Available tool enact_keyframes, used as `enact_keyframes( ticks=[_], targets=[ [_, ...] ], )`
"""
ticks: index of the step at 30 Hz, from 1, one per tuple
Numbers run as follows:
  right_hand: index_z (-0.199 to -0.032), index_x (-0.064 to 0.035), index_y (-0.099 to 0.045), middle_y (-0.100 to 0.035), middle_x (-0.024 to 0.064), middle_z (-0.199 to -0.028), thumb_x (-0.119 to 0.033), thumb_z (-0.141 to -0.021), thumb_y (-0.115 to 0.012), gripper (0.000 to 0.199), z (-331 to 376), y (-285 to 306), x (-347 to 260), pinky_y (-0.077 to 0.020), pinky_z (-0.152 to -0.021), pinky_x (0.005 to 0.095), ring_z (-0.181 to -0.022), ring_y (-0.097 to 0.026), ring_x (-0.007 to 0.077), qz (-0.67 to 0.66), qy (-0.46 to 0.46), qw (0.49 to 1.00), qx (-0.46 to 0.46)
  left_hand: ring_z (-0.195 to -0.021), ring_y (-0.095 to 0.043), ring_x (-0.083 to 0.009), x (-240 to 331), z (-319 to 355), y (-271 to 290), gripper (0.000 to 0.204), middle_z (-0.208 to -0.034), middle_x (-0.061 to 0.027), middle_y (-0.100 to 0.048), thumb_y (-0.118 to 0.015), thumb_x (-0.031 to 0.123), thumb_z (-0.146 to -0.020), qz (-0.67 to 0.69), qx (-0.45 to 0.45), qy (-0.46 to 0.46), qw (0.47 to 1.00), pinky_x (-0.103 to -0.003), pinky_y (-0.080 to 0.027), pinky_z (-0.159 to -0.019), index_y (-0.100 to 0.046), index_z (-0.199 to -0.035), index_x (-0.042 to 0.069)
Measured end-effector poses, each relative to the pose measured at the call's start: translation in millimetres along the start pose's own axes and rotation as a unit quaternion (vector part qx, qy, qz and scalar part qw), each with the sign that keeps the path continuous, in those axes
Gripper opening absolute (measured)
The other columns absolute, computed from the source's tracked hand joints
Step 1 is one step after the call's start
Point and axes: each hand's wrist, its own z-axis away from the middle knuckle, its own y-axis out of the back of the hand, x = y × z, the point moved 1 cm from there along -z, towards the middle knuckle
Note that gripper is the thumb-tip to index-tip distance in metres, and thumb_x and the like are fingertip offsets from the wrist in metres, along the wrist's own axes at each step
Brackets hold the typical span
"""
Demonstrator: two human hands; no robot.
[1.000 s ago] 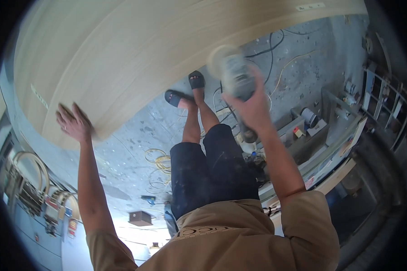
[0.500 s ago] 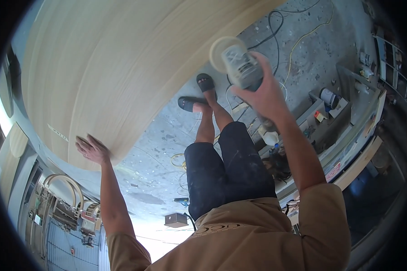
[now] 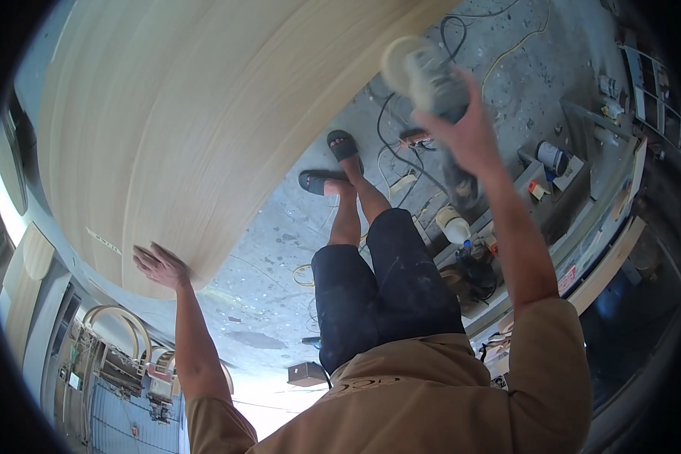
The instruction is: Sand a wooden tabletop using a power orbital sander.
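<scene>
A large pale wooden panel [image 3: 181, 129] with a curved edge fills the upper left. My left hand [image 3: 160, 266] lies on its near end, fingers stretched out flat and holding nothing. Over the panel's right edge, my right hand [image 3: 473, 136] grips a handheld sander [image 3: 440, 89] by its body. The sander's round, cream-coloured pad [image 3: 402, 64] is turned toward the panel; motion blurs it, and whether it touches the edge I cannot tell. A dark hose or cord hangs below the right hand.
Black cords [image 3: 386, 125] and a yellow cord [image 3: 518, 49] trail over the speckled concrete floor [image 3: 280, 234]. To the right stands a low workbench [image 3: 583, 227] with a can [image 3: 552, 157] and a white bottle [image 3: 454, 227]. My sandalled feet [image 3: 333, 163] are beside the panel.
My right hand has carried the sander to the right and farther away along the panel's edge. The left hand stays on the same spot of the panel, while the whole view has shifted slightly.
</scene>
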Motion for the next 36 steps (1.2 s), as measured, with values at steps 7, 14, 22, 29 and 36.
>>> enact_keyframes(
  ticks=[7, 14, 22, 29, 36],
  targets=[
    [-0.155, -0.0157, -0.039, -0.059, 0.0195, -0.145, -0.025, -0.077, -0.092, 0.094, 33, -35, -42, -0.0495, -0.108, 0.0468, -0.133, -0.061, 0.0379, -0.018, 0.018, 0.989, -0.143, -0.154, -0.031, -0.0435, -7, -1, -3, 0.076, -0.166, -0.0251, -0.036, -0.035, 0.062, -0.11, -0.008, 0.002, -0.003, 1.0, -0.057, -0.026, -0.123, -0.036, -0.165, 0.01],
    [-0.153, -0.014, -0.041, -0.065, 0.022, -0.136, -0.04, -0.075, -0.093, 0.097, -26, 18, 7, -0.0531, -0.104, 0.0443, -0.124, -0.067, 0.0357, 0.005, 0.017, 1.0, 0.013, -0.155, -0.03, -0.0424, -3, -2, -4, 0.077, -0.166, -0.0245, -0.036, -0.035, 0.062, -0.11, -0.002, -0.003, -0.015, 1.0, -0.056, -0.026, -0.123, -0.034, -0.165, 0.008],
    [-0.151, -0.0044, -0.044, -0.065, 0.0205, -0.136, -0.039, -0.079, -0.093, 0.094, -30, 14, 6, -0.0525, -0.103, 0.0401, -0.124, -0.067, 0.0307, -0.028, 0.01, 0.998, 0.048, -0.154, -0.031, -0.0427, -3, -3, 0, 0.077, -0.165, -0.026, -0.037, -0.037, 0.06, -0.11, 0.009, 0.009, -0.039, 0.999, -0.056, -0.028, -0.122, -0.036, -0.164, 0.005],
    [-0.155, -0.0107, -0.037, -0.06, 0.0221, -0.141, -0.025, -0.079, -0.091, 0.094, 67, -72, -38, -0.0499, -0.108, 0.0456, -0.132, -0.061, 0.036, -0.035, 0.01, 0.998, -0.045, -0.155, -0.031, -0.0445, 4, 4, 3, 0.078, -0.166, -0.027, -0.035, -0.036, 0.063, -0.109, 0.005, 0.007, -0.004, 1.0, -0.059, -0.028, -0.121, -0.036, -0.165, 0.008],
    [-0.152, -0.0132, -0.039, -0.06, 0.0244, -0.14, -0.026, -0.08, -0.091, 0.089, 168, -165, -88, -0.0515, -0.104, 0.0489, -0.131, -0.06, 0.0443, -0.034, -0.004, 0.994, -0.107, -0.154, -0.028, -0.0485, 11, 4, 2, 0.079, -0.165, -0.0333, -0.032, -0.039, 0.061, -0.108, 0.021, 0.006, -0.013, 1.0, -0.063, -0.022, -0.122, -0.033, -0.165, 0.006]
  ],
)
